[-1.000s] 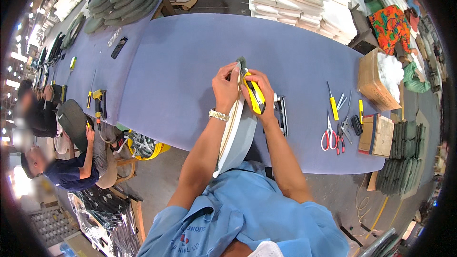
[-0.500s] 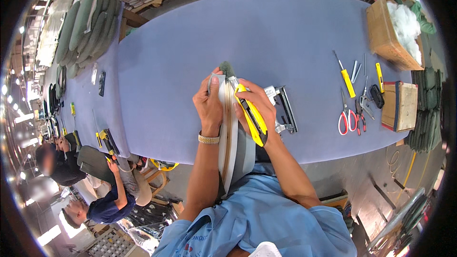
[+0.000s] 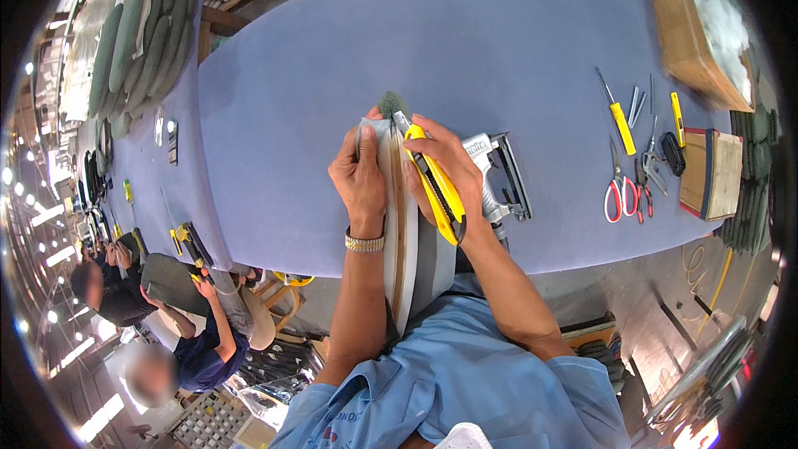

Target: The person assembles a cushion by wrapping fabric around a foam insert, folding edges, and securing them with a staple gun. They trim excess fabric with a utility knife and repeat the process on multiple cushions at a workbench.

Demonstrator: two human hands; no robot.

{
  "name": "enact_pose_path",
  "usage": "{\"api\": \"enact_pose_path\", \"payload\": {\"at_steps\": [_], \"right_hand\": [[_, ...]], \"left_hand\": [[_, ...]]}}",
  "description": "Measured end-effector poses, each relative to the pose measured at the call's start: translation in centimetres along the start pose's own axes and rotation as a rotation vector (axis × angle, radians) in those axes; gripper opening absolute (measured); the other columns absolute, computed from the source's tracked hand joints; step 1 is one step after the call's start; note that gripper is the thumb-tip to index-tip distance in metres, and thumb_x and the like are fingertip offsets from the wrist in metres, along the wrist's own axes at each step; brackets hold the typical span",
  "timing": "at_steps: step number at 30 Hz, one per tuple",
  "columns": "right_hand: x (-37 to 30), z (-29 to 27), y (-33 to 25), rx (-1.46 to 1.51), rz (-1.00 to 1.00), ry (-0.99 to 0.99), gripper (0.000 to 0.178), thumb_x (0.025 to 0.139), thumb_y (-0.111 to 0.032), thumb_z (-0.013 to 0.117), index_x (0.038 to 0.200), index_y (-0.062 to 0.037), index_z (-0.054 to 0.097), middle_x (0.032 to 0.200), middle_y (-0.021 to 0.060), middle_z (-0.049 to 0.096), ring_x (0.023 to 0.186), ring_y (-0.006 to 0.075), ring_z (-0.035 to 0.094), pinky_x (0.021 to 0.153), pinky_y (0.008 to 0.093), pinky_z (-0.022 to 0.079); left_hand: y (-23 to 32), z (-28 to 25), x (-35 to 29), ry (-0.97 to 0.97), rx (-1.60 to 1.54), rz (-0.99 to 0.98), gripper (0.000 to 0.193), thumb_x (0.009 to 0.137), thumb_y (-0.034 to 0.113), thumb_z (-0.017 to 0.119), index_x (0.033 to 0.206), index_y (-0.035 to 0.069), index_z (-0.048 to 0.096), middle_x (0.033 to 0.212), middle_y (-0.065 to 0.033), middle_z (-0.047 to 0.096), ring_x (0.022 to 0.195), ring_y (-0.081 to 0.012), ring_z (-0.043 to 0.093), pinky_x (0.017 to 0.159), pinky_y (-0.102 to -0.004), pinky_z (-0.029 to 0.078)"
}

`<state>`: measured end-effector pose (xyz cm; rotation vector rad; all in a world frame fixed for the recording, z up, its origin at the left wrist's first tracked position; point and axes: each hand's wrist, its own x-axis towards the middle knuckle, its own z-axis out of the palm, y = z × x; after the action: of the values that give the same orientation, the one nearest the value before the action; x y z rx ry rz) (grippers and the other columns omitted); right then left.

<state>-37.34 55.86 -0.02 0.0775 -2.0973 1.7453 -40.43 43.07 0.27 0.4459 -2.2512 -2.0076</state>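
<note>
Right grip (image 3: 447, 165) clamped round yellow cutter (image 3: 437, 187) | left grip (image 3: 359, 176) pinched on long fabric-covered panel (image 3: 399, 237), running between forearms (image 3: 351, 303) from torso (image 3: 470, 366) over worktop (image 3: 332, 75) | silver stapler (image 3: 490, 198) just beside right grip | red-handled scissors (image 3: 618, 181) farther right | cardboard box (image 3: 683, 37) beyond

Upper garment: light blue shirt (image 3: 490, 366), short-sleeved, creased across the front. Markings: dark blue lettering (image 3: 349, 417) on the chest, beside a small red emblem (image 3: 329, 432). Left hand (image 3: 359, 183): bare, with a gold and silver-toned metal link band (image 3: 364, 244) around the wrist. Right hand (image 3: 457, 170): bare. Neckline: white textured item (image 3: 465, 437), partly cut off, kind undetermined.
</note>
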Motion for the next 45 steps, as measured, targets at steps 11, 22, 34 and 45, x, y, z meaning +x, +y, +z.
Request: {"api": "enact_pose_path", "payload": {"at_steps": [11, 22, 34, 45], "right_hand": [[0.2, 0.1, -0.5, -0.027, -0.006, -0.045, 0.025, 0.084, 0.002, 0.073, 0.107, -0.0074, 0.070, 0.130, 0.0195, 0.066, 0.110, 0.0319, 0.070, 0.089, 0.0361, 0.058], [0.8, -0.2, -0.1, -0.004, -0.030, -0.021, 0.018, 0.084, -0.001, 0.074, 0.102, -0.0046, 0.070, 0.123, 0.0213, 0.070, 0.102, 0.0299, 0.072, 0.086, 0.0345, 0.058], [0.6, -0.7, -0.2, 0.059, 0.010, -0.056, 0.015, 0.087, -0.006, 0.072, 0.101, -0.0064, 0.071, 0.124, 0.0207, 0.068, 0.103, 0.0331, 0.072, 0.085, 0.0361, 0.058], [-0.4, -0.6, -0.1, 0.071, 0.001, -0.051, 0.018, 0.085, -0.001, 0.072, 0.102, -0.0061, 0.069, 0.127, 0.0214, 0.067, 0.109, 0.0307, 0.070, 0.091, 0.0362, 0.056]], "left_hand": [[-1.0, -0.3, 0.0, -0.011, 0.025, 0.143, 0.032, 0.107, 0.022, 0.059, 0.121, -0.003, 0.072, 0.102, -0.0030, 0.073, 0.087, -0.0066, 0.059, 0.076, -0.0225, 0.050], [-0.8, 0.0, -0.3, 0.037, 0.097, 0.146, 0.029, 0.105, 0.023, 0.061, 0.116, 0.000, 0.076, 0.102, -0.0034, 0.074, 0.087, -0.0060, 0.059, 0.076, -0.0237, 0.050], [-0.2, 0.8, -0.5, 0.058, 0.064, 0.163, 0.027, 0.106, 0.020, 0.060, 0.113, 0.000, 0.076, 0.101, -0.0059, 0.077, 0.086, -0.0071, 0.062, 0.075, -0.0255, 0.052], [-0.2, 0.7, -0.3, 0.042, 0.118, 0.109, 0.031, 0.106, 0.024, 0.060, 0.116, 0.000, 0.076, 0.098, -0.0064, 0.076, 0.085, -0.0077, 0.062, 0.075, -0.0270, 0.052]]}}
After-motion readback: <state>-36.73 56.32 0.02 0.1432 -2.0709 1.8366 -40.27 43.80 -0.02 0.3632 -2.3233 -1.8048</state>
